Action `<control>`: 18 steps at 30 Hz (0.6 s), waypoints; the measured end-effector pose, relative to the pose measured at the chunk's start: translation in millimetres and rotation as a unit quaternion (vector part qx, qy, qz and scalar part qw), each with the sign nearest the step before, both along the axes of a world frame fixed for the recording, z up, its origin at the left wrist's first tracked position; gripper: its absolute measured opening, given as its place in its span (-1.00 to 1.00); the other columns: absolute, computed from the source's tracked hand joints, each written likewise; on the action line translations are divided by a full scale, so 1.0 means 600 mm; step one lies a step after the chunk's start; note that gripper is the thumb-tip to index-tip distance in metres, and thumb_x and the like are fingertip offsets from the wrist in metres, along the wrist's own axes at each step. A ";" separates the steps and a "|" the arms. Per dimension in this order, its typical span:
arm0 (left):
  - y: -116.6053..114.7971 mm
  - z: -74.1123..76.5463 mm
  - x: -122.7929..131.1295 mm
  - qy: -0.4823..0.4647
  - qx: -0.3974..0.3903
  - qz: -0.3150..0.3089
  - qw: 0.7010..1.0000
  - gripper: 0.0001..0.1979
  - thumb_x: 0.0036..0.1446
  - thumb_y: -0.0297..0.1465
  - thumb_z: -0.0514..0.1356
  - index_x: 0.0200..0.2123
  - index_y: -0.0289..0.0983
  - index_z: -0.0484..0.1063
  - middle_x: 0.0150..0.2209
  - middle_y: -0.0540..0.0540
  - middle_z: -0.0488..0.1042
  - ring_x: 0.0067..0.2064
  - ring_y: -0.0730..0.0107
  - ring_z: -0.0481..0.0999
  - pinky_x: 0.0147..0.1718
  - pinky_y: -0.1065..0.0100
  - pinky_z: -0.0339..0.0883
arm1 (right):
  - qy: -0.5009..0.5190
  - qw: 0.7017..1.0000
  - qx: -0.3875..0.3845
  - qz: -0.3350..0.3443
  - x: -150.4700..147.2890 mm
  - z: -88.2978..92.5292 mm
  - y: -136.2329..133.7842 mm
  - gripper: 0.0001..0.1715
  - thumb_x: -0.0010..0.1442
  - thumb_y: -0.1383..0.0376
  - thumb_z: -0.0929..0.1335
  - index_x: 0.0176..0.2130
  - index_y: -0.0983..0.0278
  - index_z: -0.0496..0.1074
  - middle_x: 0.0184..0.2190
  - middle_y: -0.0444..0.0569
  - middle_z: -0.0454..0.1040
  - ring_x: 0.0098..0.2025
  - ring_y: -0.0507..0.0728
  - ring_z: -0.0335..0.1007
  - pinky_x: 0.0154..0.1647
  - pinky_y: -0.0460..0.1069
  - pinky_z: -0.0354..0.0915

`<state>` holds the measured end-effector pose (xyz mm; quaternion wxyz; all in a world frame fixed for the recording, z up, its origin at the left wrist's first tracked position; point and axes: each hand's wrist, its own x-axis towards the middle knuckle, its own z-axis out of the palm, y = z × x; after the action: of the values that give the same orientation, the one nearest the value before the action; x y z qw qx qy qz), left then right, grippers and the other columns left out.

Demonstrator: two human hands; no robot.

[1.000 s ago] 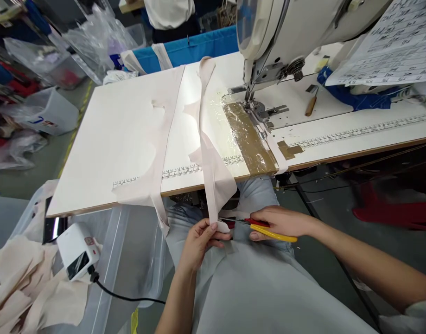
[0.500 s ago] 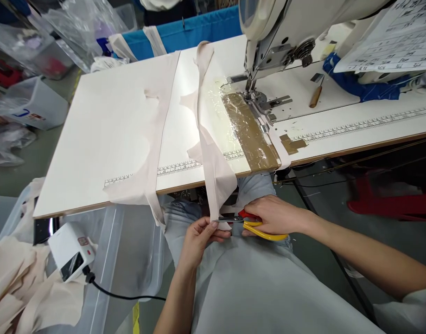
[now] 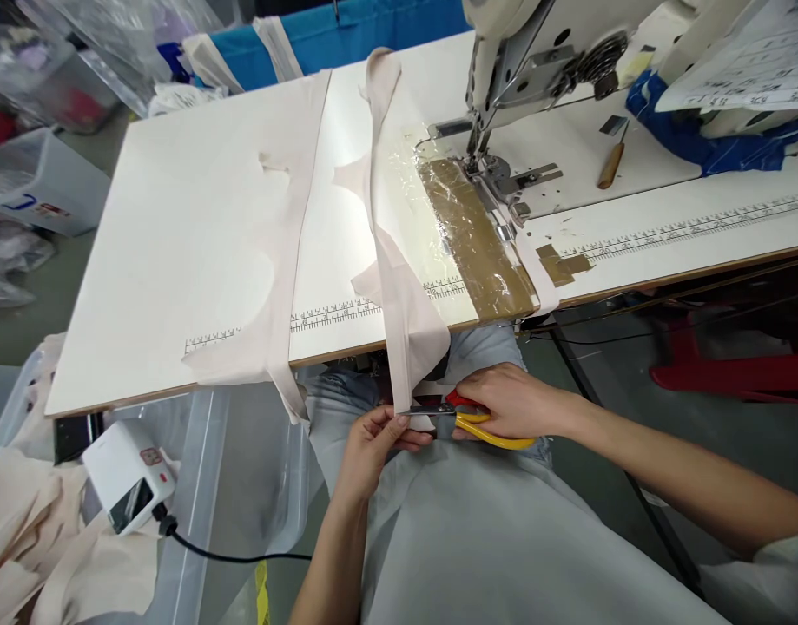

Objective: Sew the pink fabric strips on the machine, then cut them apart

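Note:
A long pale pink fabric strip (image 3: 399, 286) runs across the sewing table (image 3: 177, 260) and hangs over its front edge into my lap. My left hand (image 3: 372, 443) pinches the strip's lower end just below the table edge. My right hand (image 3: 509, 404) grips scissors (image 3: 470, 421) with red and yellow handles, their blades meeting the strip right above my left fingers. A second pale pink fabric piece (image 3: 287, 260) lies flat on the table to the left and droops over the edge.
A white sewing machine (image 3: 555, 52) stands at the back right, with taped brown plastic (image 3: 477, 243) before its needle. A wooden-handled tool (image 3: 610, 165) and blue cloth (image 3: 704, 143) lie beyond. A clear bin (image 3: 196, 521) at my left holds fabric pieces and a white device (image 3: 128, 477) with a cable.
My right hand moved the scissors left, up to the strip by my left fingers. The view tilted down slightly; both hands stay in my lap.

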<state>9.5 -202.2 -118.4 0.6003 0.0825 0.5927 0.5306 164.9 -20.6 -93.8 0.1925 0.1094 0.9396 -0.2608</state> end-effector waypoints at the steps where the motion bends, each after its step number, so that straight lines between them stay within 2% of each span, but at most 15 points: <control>1: 0.001 0.000 0.000 0.000 -0.001 -0.004 1.000 -0.50 -0.14 0.01 0.45 -0.41 -0.32 0.48 -0.53 -0.15 0.61 -0.42 0.19 0.65 -0.37 0.33 0.50 | 0.002 1.000 -0.001 0.001 -0.003 0.000 -0.001 -0.50 0.25 -0.10 0.31 -0.41 0.25 0.40 -0.40 0.03 0.55 -0.38 0.18 0.44 -0.46 -0.02 -0.04; 7: 0.000 -0.001 -0.001 0.010 -0.009 -0.010 1.000 -0.48 -0.14 0.06 0.42 -0.45 -0.30 0.45 -0.56 -0.11 0.57 -0.46 0.25 0.61 -0.37 0.32 0.48 | -0.009 1.000 -0.014 -0.003 -0.008 -0.014 -0.002 -0.54 0.26 -0.03 0.32 -0.47 0.26 0.37 -0.48 -0.01 0.50 -0.47 0.11 0.36 -0.48 -0.02 -0.06; 9: -0.004 -0.006 -0.010 0.041 -0.017 -0.024 0.999 -0.47 -0.09 0.07 0.39 -0.36 -0.30 0.49 -0.52 -0.11 0.57 -0.44 0.25 0.59 -0.38 0.31 0.46 | 0.011 1.000 -0.022 -0.015 -0.001 -0.019 0.000 -0.52 0.26 -0.04 0.31 -0.50 0.24 0.33 -0.52 -0.04 0.46 -0.51 0.08 0.29 -0.50 -0.02 -0.09; 12: -0.001 -0.006 -0.029 0.189 -0.027 -0.001 0.982 -0.41 -0.03 0.04 0.36 -0.08 -0.28 0.50 -0.35 -0.13 0.58 -0.36 0.26 0.55 -0.38 0.31 0.41 | 0.055 0.997 -0.042 -0.046 0.016 -0.026 -0.001 -0.48 0.25 -0.06 0.30 -0.53 0.22 0.20 -0.57 -0.10 0.35 -0.54 0.05 0.18 -0.50 -0.04 -0.10; 14: 0.012 0.003 -0.039 0.321 -0.010 0.048 0.946 -0.43 0.01 -0.02 0.35 0.01 -0.22 0.49 -0.18 -0.16 0.55 -0.19 0.19 0.53 -0.25 0.28 0.40 | 0.083 0.992 -0.069 -0.070 0.029 -0.029 -0.006 -0.47 0.24 -0.05 0.29 -0.54 0.20 0.09 -0.59 -0.14 0.28 -0.55 0.03 0.10 -0.50 -0.05 -0.08; 16: 0.029 0.015 -0.042 0.401 0.036 0.066 0.913 -0.58 0.05 -0.07 0.34 -0.08 -0.17 0.54 -0.08 -0.17 0.52 -0.01 0.11 0.47 -0.05 0.24 0.36 | 0.109 0.984 -0.101 -0.096 0.040 -0.031 -0.014 -0.47 0.24 -0.02 0.28 -0.53 0.19 0.00 -0.59 -0.17 0.21 -0.55 0.03 0.05 -0.49 -0.06 -0.05; 18: 0.044 0.017 -0.041 0.414 0.078 0.053 0.905 -0.73 0.10 -0.10 0.31 -0.25 -0.15 0.57 -0.17 -0.13 0.54 -0.04 0.11 0.47 -0.01 0.24 0.33 | 0.132 0.975 -0.126 -0.125 0.051 -0.029 -0.023 -0.47 0.24 -0.01 0.28 -0.52 0.18 -0.04 -0.59 -0.19 0.16 -0.54 0.03 0.03 -0.49 -0.06 -0.04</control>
<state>-15.3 -176.1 -108.1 0.2632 0.3098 0.7486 0.5238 195.7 -34.5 -110.9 0.0446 0.1653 0.8951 -0.4117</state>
